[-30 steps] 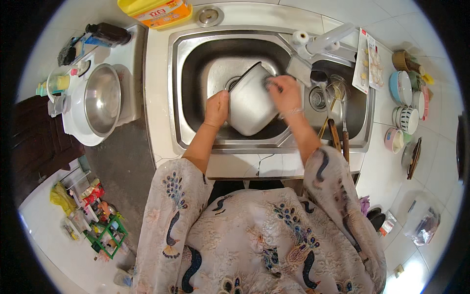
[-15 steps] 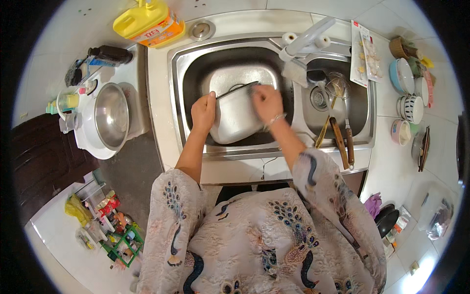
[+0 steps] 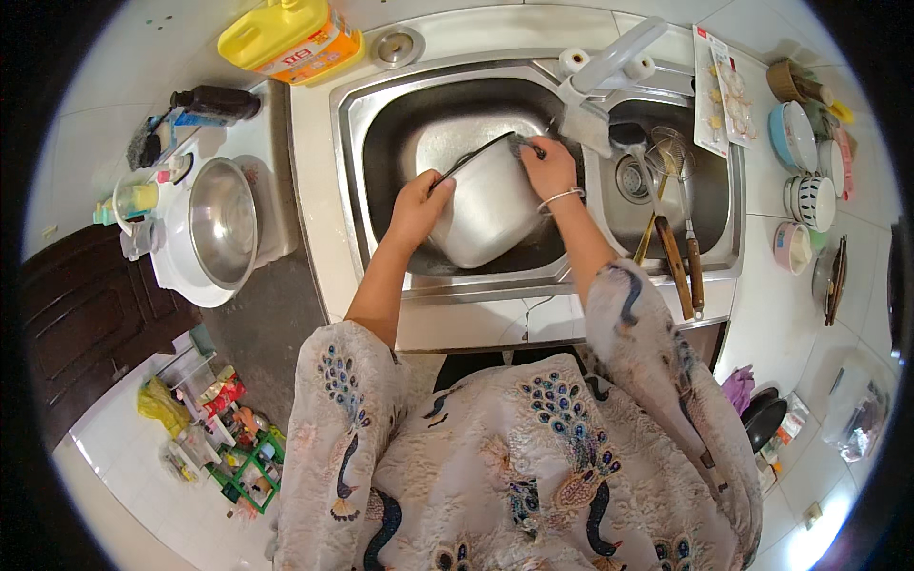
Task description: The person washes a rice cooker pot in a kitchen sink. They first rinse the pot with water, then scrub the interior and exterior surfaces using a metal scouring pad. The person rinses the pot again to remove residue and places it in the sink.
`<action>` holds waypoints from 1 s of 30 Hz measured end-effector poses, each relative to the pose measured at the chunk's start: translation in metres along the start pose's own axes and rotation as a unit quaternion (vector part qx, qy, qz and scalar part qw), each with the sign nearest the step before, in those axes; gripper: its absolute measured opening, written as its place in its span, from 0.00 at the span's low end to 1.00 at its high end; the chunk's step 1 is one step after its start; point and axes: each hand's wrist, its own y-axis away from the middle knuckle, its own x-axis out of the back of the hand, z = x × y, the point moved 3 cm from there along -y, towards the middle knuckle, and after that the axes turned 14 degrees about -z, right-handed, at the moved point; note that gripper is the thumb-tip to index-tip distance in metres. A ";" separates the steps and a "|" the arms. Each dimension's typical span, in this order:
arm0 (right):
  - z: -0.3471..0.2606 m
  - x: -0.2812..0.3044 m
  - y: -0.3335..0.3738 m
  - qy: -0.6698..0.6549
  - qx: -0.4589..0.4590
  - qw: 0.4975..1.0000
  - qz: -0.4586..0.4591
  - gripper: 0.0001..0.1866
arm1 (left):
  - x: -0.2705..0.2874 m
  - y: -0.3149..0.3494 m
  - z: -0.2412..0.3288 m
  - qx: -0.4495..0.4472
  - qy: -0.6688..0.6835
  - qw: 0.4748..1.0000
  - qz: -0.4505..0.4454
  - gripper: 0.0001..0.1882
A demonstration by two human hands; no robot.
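A silver metal pot [image 3: 486, 214] with a dark rim is tilted on its side in the large left basin of the steel sink [image 3: 376, 205]. My left hand [image 3: 419, 207] is closed on the pot's rim at its left, thumb over the edge. At the right end of the rim, my right hand [image 3: 552, 169], a bangle on its wrist, presses a small grey scourer [image 3: 521, 143] against the pot. Fingers hide most of the scourer. The pot's inside faces away and is mostly out of sight.
The faucet [image 3: 619, 57] reaches over the sink divider. A ladle [image 3: 666, 257], a wire skimmer [image 3: 692, 243] and chopsticks [image 3: 645, 238] lean across the right basin. Bowls [image 3: 807, 202] line the right counter; a yellow jug [image 3: 286, 43] and a steel basin [image 3: 222, 224] stand left.
The right hand has gone from a blur to a clear grip at the rim's right end. Pot and both hands sit a little farther right in view, the pot's rim more steeply slanted.
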 end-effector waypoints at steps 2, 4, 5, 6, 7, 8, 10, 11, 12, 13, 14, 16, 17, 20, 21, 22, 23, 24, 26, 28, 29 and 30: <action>0.009 -0.002 -0.003 0.006 0.039 0.999 -0.034 0.12 | -0.003 0.005 -0.004 -0.021 0.016 0.999 0.038 0.17; -0.037 -0.002 0.020 0.050 0.215 0.975 0.038 0.11 | -0.005 0.008 -0.011 -0.015 0.015 0.999 0.043 0.18; -0.064 -0.006 0.042 0.172 0.244 0.953 0.053 0.09 | -0.003 0.009 -0.011 -0.015 0.012 0.999 0.047 0.19; -0.083 -0.015 0.061 0.189 0.241 0.950 -0.067 0.12 | -0.003 0.007 -0.015 -0.022 0.004 0.997 0.068 0.20; -0.098 -0.025 0.088 0.212 0.285 0.930 -0.097 0.11 | -0.004 0.008 -0.019 -0.027 -0.007 0.996 0.089 0.20; -0.100 -0.029 0.101 0.213 0.316 0.919 -0.097 0.11 | -0.003 0.009 -0.017 -0.032 -0.017 0.993 0.108 0.21; -0.090 -0.027 0.098 0.209 0.326 0.920 -0.060 0.11 | -0.005 0.011 -0.016 -0.038 -0.013 0.994 0.105 0.21; -0.077 -0.015 0.075 0.203 0.307 0.930 -0.022 0.11 | -0.006 0.012 -0.015 -0.039 -0.010 0.994 0.105 0.21; -0.037 -0.011 0.044 0.098 0.213 0.972 0.011 0.08 | -0.006 0.015 0.000 -0.039 -0.025 0.993 0.106 0.21; -0.037 0.009 0.036 -0.097 0.044 0.993 -0.050 0.08 | -0.010 0.019 -0.007 -0.020 -0.018 0.994 0.108 0.22; -0.028 0.010 0.041 -0.018 0.099 0.995 -0.011 0.07 | -0.012 0.014 -0.009 -0.013 -0.014 0.995 0.100 0.22; -0.047 0.008 0.052 0.114 0.227 0.967 0.021 0.08 | -0.012 0.007 -0.007 -0.015 -0.036 0.991 0.125 0.23; -0.071 -0.003 0.083 0.164 0.282 0.945 0.013 0.09 | -0.016 0.008 -0.006 -0.001 -0.048 0.990 0.136 0.23; -0.087 -0.027 0.112 0.210 0.335 0.918 -0.030 0.09 | -0.016 -0.002 0.005 0.034 -0.079 0.986 0.141 0.25; -0.084 -0.022 0.096 0.220 0.333 0.916 -0.032 0.09 | -0.011 -0.008 0.001 0.017 -0.095 0.981 0.166 0.25; -0.077 -0.010 0.071 0.160 0.283 0.945 -0.029 0.09 | -0.007 -0.014 -0.006 0.004 -0.111 0.976 0.189 0.25; -0.066 0.002 0.046 0.097 0.225 0.969 -0.026 0.09 | -0.003 -0.017 -0.010 -0.006 -0.130 0.970 0.207 0.25; -0.051 0.012 0.023 0.050 0.168 0.984 -0.025 0.10 | 0.002 -0.020 -0.013 0.020 -0.039 0.980 0.192 0.25; -0.045 0.011 0.016 -0.016 0.138 0.990 -0.028 0.11 | 0.011 -0.023 -0.021 0.023 -0.031 0.978 0.206 0.25; -0.059 -0.006 0.046 0.097 0.264 0.959 0.045 0.11 | 0.021 -0.029 -0.014 0.023 -0.068 0.977 0.199 0.25; -0.069 -0.015 0.071 0.137 0.311 0.939 0.056 0.11 | 0.023 -0.023 -0.019 0.036 -0.064 0.979 0.190 0.25; -0.078 -0.019 0.094 0.172 0.332 0.927 0.013 0.12 | 0.024 -0.022 -0.019 0.044 -0.061 0.982 0.173 0.25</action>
